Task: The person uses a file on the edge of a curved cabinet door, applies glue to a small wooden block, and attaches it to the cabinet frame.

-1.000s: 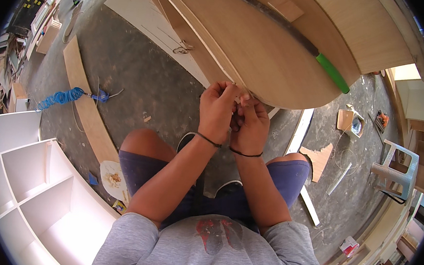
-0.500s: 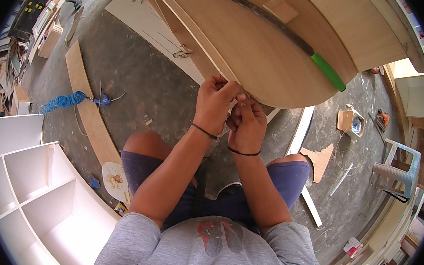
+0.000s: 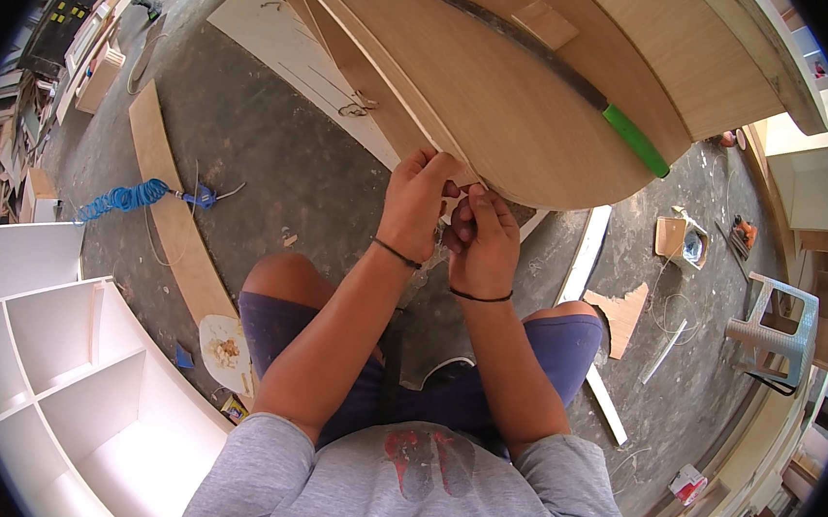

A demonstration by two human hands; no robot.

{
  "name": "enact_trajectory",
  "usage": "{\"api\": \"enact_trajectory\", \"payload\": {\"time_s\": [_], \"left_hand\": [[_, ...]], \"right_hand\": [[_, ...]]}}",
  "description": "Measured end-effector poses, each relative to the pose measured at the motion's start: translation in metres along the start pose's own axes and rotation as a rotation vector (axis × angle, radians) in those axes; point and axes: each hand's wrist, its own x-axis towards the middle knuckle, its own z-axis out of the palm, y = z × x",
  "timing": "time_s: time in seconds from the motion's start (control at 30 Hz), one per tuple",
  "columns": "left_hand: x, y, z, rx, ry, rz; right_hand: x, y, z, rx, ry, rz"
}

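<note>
At the rounded wooden panel [image 3: 549,143], left hand [image 3: 412,208] and right hand [image 3: 486,240] curl near its rim; their grip is indiscernible.

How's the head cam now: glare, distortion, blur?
Head view: white shelf unit partly blown out at lower left, its long edges curved by the fisheye; also in the head view, left hand and right hand look fairly sharp, but fine detail between them is too small to make out.
</note>
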Motion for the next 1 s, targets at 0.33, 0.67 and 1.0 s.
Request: {"api": "enact_trajectory", "payload": {"time_s": [0.33, 0.67, 1.0], "left_hand": [[0.002, -0.006, -0.002, 0.087, 0.003, 0.089], [-0.003, -0.002, -0.009, -0.013, 0.042, -0.005], [-0.008, -0.009, -0.006, -0.170, 0.015, -0.079]], "right_hand": [[-0.011, -0.021, -0.060, -0.238, 0.064, 0.032], [-0.014, -0.119, -0.033, -0.997, 0.101, -1.071], [0.189, -0.184, 0.057, -1.988, -0.033, -0.643]]}}
